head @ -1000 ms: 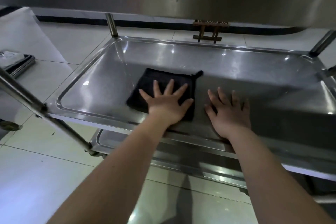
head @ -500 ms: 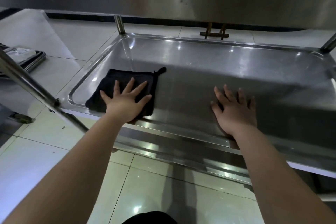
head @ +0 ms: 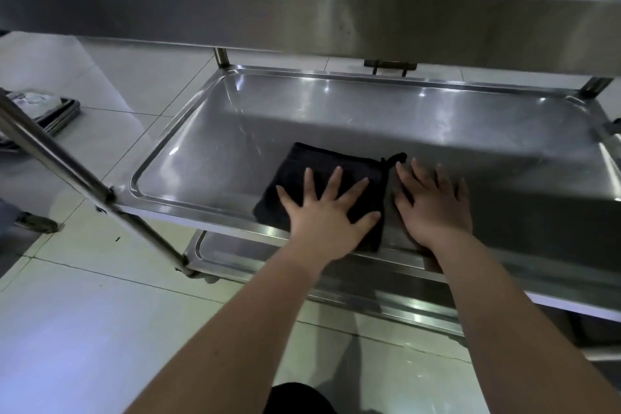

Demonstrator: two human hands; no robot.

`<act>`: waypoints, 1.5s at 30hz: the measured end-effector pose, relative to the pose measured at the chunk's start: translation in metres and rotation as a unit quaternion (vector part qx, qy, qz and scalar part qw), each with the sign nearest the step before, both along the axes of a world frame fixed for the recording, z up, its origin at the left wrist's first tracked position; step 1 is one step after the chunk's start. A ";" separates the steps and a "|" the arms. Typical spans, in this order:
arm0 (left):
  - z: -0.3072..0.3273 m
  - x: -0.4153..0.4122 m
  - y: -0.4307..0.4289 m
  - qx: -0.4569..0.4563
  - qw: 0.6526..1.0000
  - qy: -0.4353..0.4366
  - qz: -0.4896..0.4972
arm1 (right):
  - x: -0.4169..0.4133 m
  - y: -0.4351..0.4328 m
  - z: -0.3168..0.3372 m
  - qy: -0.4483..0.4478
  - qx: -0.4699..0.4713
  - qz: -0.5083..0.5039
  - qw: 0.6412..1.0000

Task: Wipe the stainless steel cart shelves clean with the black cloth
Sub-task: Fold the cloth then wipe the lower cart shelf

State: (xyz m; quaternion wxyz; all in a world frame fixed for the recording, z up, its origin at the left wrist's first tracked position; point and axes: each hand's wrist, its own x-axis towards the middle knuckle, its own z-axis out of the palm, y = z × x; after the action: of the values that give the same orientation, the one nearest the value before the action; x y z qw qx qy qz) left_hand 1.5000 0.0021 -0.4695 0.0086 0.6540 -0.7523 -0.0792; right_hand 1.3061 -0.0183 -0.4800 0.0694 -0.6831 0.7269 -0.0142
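Observation:
A folded black cloth [head: 322,166] with a small hanging loop lies on the middle shelf [head: 437,118] of the stainless steel cart, near its front edge. My left hand [head: 327,212] presses flat on the cloth with fingers spread. Right beside it, my right hand [head: 431,202] rests flat on the bare steel, fingers straight, its thumb close to the cloth's right edge. The top shelf [head: 302,20] overhangs the scene. A bottom shelf [head: 235,250] shows below the front rim.
A slanted steel cart post [head: 77,175] crosses at the left. A dark tray [head: 50,111] sits on a white surface at far left. A small wooden stand [head: 389,65] is on the tiled floor behind the cart.
My left hand slid the cloth from the shelf's left end back to the right, ending next to my right hand. The right hand stayed planted on the shelf.

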 end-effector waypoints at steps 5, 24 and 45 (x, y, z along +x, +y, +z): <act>0.004 0.116 -0.030 0.033 0.995 -0.022 0.086 | 0.000 0.000 -0.001 -0.007 -0.014 0.001 1.000; 0.005 -0.029 -0.005 0.023 1.000 -0.019 -0.011 | 0.003 0.006 0.010 -0.120 -0.038 -0.027 0.992; 0.000 0.236 -0.077 -0.025 0.995 -0.020 0.092 | 0.093 -0.019 0.008 0.021 0.026 0.179 0.983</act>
State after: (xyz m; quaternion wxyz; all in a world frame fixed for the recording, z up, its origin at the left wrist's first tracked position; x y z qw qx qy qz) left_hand 1.7359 -0.0752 -0.4693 0.0171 0.7216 -0.6905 -0.0467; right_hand 1.3990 -0.0374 -0.4717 0.0739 -0.8005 0.5939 0.0318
